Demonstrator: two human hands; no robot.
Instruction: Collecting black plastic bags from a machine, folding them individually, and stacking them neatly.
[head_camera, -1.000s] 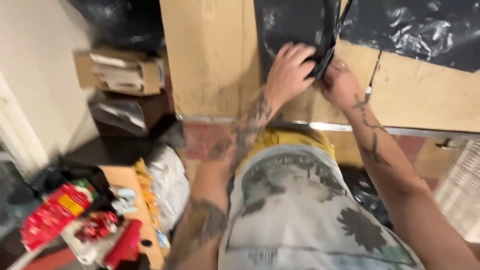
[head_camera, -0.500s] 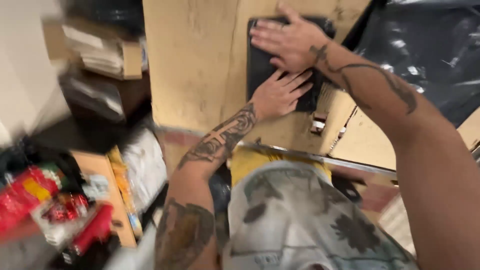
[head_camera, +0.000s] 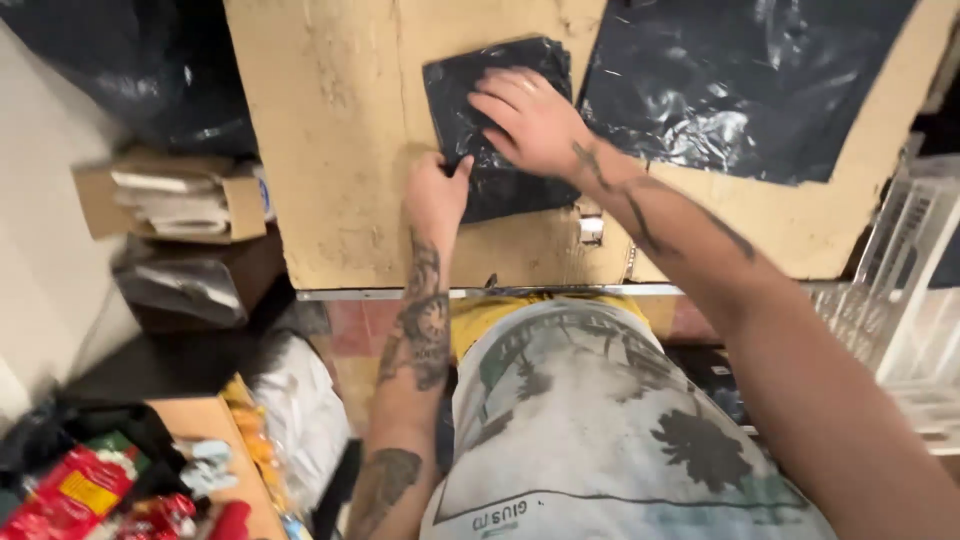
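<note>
- Folded black plastic bag (head_camera: 500, 130) is lying flat on the worn tan wooden tabletop (head_camera: 320, 150), near the middle, a bit back from the front edge.
- Right hand (head_camera: 530, 120) is pressing down on top of the folded bag, palm down, fingers spread open and flat, not gripping anything.
- Left hand (head_camera: 435, 195) is sitting at the bag's lower left corner, fingers curled on the tabletop; thumb is touching the bag's edge. Cannot tell if it is actually pinching the plastic.
- Both forearms are tattooed and are reaching in from the bottom of the view over a light printed shirt.
- Larger black plastic sheet (head_camera: 740, 80) is lying spread out on the same tabletop, just right of the folded bag, crinkled and shiny.
- Small pale object (head_camera: 591, 228) is sitting on the tabletop just below the bag's right corner; too small to tell what it is.
- Metal strip is running along the table's front edge (head_camera: 480, 292).
- Cardboard box (head_camera: 170, 195) with papers in it is sitting left of the table, stacked above a dark box.
- Red snack packets (head_camera: 75, 495) are lying at lower left on a low surface.
- White plastic crate (head_camera: 910, 260) is standing at the right, beside the table.
</note>
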